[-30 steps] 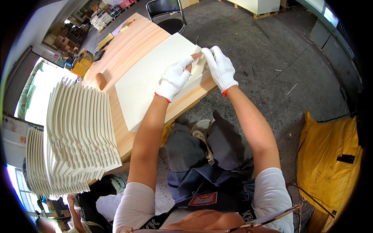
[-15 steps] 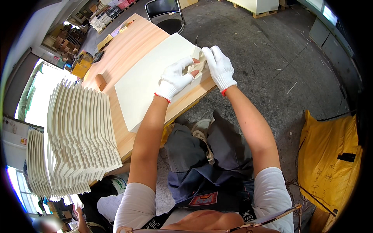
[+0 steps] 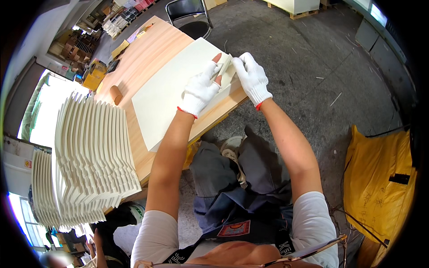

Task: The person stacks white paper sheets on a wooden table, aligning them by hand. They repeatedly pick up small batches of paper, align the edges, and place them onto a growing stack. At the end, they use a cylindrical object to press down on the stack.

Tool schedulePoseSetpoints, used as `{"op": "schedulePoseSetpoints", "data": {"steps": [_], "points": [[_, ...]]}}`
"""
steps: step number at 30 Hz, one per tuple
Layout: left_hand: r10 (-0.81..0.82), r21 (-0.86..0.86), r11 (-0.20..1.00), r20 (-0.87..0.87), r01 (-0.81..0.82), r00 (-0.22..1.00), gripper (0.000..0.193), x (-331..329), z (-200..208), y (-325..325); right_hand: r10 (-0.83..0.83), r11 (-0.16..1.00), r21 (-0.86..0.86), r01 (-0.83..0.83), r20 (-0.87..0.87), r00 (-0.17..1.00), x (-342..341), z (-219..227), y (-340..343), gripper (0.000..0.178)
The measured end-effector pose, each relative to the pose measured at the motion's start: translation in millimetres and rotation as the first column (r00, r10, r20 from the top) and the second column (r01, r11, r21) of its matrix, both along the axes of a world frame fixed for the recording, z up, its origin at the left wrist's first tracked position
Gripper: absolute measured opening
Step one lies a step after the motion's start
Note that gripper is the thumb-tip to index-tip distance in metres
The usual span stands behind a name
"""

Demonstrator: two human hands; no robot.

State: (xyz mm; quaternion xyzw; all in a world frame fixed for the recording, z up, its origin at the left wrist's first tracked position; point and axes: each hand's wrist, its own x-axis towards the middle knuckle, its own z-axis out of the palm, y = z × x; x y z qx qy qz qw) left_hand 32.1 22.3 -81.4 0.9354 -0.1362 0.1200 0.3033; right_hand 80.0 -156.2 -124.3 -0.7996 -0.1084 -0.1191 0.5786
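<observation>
A thick block of off-white paper or card sheets (image 3: 172,87) lies on the wooden table in front of me. At its right end, near the far corner, a narrow strip (image 3: 226,67) stands lifted or folded; I cannot tell which. My left hand (image 3: 199,90), in a white knitted glove with bare fingertips, rests on the top beside this strip, its thumb and forefinger spread apart. Over the outer edge, the gloved right hand (image 3: 252,77) bends its fingers close together against the sheets' edge. Its fingertips are partly hidden there.
Fanned piles of off-white folded sheets (image 3: 91,152) stand on the table's left part. A brown cylinder (image 3: 115,94) and a yellow box (image 3: 94,75) sit beyond. A black chair (image 3: 192,20) is past the far edge; a yellow cover (image 3: 377,174) is at right.
My left forefinger has stretched farther away along the sheets, widening its gap from the thumb. The strip by the right hand looks straighter. My right hand has barely moved.
</observation>
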Motion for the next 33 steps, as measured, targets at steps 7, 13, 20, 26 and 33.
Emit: {"op": "schedulePoseSetpoints", "data": {"steps": [7, 13, 20, 26, 33], "points": [[0.045, 0.244, 0.968, 0.042, -0.054, 0.998, 0.049, 24.6, 1.2, -1.6, 0.01, 1.0, -0.006, -0.01, -0.031, 0.999, 0.2, 1.5, 0.1, 0.043], [0.077, 0.234, 0.969, 0.013, -0.078, 0.997, 0.049, 30.4, 1.3, -0.2, 0.064, 0.995, 0.082, -0.055, -0.105, 0.992, -3.6, 7.4, -2.1, 0.05], [-0.006, 0.042, 0.999, -0.108, 0.011, 0.994, 0.048, 6.4, 9.6, -8.1, 0.182, 0.959, 0.222, -0.174, -0.014, 0.983, -0.1, 5.1, -9.6, 0.056], [-0.014, -0.248, 0.969, -0.072, -0.005, 0.997, 0.042, 0.1, 8.3, -8.7, 0.092, 0.838, -0.541, -0.075, 0.004, 0.996, 6.0, 7.6, -38.3, 0.054], [-0.006, -0.036, 0.999, -0.099, 0.003, 0.995, 0.028, 9.8, 3.0, -5.1, 0.305, 0.751, -0.659, 0.042, 0.402, 0.863, 22.4, 16.5, -41.9, 0.039]]}}
